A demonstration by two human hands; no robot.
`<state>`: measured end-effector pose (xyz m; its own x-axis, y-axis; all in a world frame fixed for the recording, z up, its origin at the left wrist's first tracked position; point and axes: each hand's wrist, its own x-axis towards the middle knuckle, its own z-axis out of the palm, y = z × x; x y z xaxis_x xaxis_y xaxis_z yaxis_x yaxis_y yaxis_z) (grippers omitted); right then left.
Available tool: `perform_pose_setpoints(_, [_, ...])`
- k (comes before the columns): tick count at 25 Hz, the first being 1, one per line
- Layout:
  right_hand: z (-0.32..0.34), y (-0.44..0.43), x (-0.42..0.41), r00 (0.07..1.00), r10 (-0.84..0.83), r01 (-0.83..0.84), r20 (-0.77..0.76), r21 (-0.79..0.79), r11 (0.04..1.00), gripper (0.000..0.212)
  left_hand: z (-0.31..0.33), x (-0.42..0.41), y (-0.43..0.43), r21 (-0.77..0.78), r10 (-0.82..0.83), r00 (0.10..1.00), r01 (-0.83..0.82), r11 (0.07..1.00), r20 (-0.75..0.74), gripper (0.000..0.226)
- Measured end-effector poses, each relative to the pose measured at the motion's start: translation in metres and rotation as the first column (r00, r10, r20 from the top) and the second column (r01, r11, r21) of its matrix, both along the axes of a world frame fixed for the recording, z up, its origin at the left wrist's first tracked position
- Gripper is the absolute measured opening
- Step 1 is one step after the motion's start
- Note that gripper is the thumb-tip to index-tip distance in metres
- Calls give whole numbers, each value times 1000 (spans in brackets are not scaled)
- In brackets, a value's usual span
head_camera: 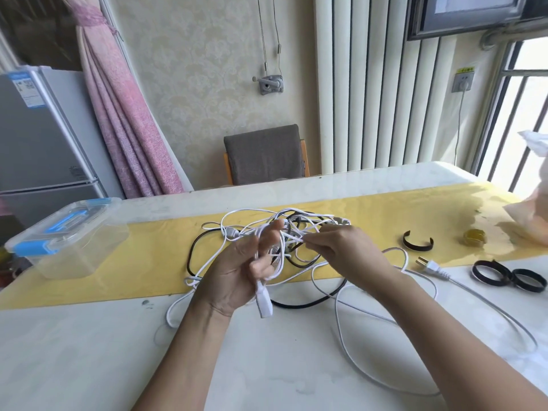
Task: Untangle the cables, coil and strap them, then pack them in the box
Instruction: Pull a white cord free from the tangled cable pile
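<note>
Tangled cables (308,225) lie on the surface (267,366), left hand (237,274) grips several white strands, right hand (341,247) pinches one, lidded box (68,241) well apart at left.

There are white cables (296,231) and one black cable (299,306). The cloth (385,221) is yellow on the white table (267,366). The box (74,256) is clear with blue clips (28,247). The straps (418,245) are black. The curtain (127,114) is pink and the chair (264,155) is grey.
</note>
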<state>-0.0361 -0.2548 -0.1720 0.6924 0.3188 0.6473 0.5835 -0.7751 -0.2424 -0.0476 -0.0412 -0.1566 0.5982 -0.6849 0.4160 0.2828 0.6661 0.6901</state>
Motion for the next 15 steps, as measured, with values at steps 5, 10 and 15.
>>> perform_pose_setpoints(5, [-2,20,-10,997,79,-80,-13,-131,988,29,10,-8,-2,165,479,878,-471,866,-9,26])
perform_pose_setpoints(10, [-2,36,-24,977,214,-212,-4,-169,963,22,8,-4,-9,291,694,706,-700,652,141,28])
perform_pose_setpoints(15, [8,36,-34,957,290,-281,18,-191,940,8,-10,-1,-16,293,589,349,-936,193,728,21])
